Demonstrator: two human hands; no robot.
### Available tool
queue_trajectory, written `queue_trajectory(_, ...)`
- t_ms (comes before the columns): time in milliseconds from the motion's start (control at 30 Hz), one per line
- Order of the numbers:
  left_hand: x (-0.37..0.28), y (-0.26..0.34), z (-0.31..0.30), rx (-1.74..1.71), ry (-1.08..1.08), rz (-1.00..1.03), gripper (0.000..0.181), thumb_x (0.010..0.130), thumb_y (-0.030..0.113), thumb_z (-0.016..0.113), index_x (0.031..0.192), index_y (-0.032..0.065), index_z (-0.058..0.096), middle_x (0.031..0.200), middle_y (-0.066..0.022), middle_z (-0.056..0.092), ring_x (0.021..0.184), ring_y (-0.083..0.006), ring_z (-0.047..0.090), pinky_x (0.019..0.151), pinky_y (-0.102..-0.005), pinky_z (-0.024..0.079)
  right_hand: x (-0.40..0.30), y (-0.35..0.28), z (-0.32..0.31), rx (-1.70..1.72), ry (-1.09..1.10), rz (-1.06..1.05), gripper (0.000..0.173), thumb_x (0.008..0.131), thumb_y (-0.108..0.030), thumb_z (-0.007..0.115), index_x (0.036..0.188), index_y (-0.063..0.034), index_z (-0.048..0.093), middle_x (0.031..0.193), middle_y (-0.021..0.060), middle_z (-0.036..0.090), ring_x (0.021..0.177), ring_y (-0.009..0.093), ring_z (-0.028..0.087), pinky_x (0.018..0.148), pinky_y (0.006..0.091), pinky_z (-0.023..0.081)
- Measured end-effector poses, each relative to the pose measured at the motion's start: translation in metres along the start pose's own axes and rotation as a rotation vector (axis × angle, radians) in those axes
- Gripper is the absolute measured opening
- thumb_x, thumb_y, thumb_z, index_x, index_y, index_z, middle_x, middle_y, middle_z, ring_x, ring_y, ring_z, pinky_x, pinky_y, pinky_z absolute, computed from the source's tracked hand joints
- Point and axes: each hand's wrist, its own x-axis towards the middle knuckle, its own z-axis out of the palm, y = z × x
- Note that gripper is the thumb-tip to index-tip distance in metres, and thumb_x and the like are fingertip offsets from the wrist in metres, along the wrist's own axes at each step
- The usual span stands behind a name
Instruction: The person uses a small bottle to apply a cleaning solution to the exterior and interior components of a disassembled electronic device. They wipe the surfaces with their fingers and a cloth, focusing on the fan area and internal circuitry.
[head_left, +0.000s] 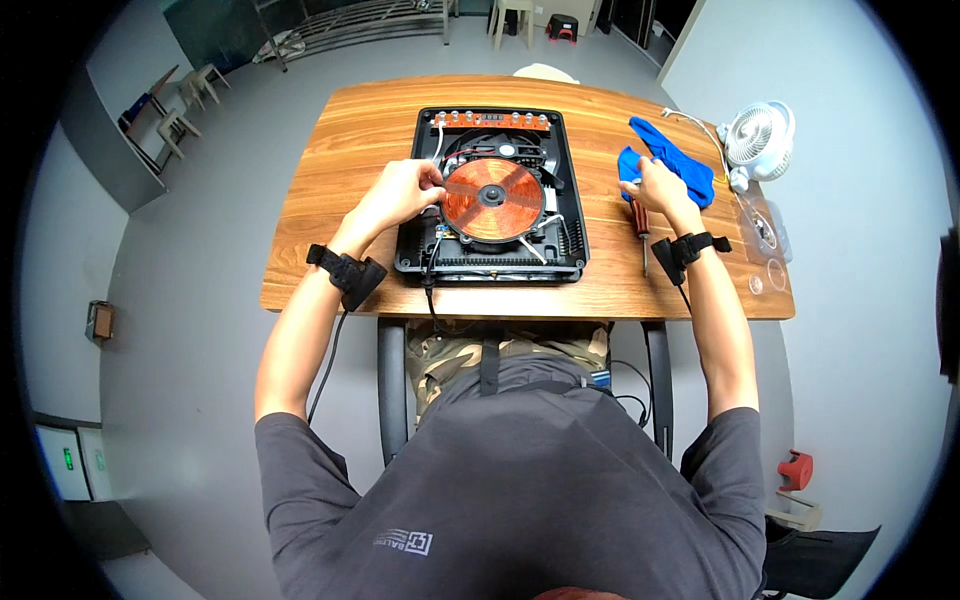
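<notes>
In front of me lies an opened induction cooker (574, 240) in a black plastic housing. Its round copper coil (517, 214) faces up, crossed by darker strips. My left hand (401, 195) has its thumb and fingertips bent together at the coil's left rim; whether they grip anything is hidden. At the right, my right hand (660, 187) closes its fingers over the rear end of a screwdriver (640, 217) with a reddish-brown handle. The shaft points towards me. A blue cloth item (686, 172), perhaps gloves, lies beneath and beyond that hand.
An orange circuit board (491, 120) runs along the cooker's far edge. A black power cord (430, 281) hangs over the table's front edge. A white fan (756, 135) and clear plastic pieces (765, 240) sit at the right of the wooden table (345, 150). Each wrist wears a black strapped device.
</notes>
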Motion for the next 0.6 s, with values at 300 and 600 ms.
queue_trajectory(300,0.002,0.000,0.007,0.075,-0.052,-0.034,0.034,0.090,0.020,0.076,0.117,-0.0014,0.073,0.083,-0.0164,0.076,0.072,-0.0234,0.074,0.070,-0.0374,0.059,-0.015,-0.125,-0.042,0.313,-0.216,-0.384,0.051,0.093,-0.046,0.073,0.117,-0.0008,0.072,0.110,0.0236,0.075,0.107,0.039,0.071,0.093,0.0464,0.056)
queue_trajectory(600,0.003,0.015,0.004,-0.052,-0.118,-0.183,0.032,0.092,0.015,0.075,0.115,-0.0068,0.072,0.078,-0.0165,0.075,0.067,-0.0217,0.075,0.067,-0.0357,0.060,-0.009,-0.151,-0.027,0.347,-0.248,-0.233,0.049,0.095,-0.044,0.071,0.116,0.0008,0.071,0.110,0.0262,0.074,0.107,0.040,0.071,0.092,0.0473,0.056)
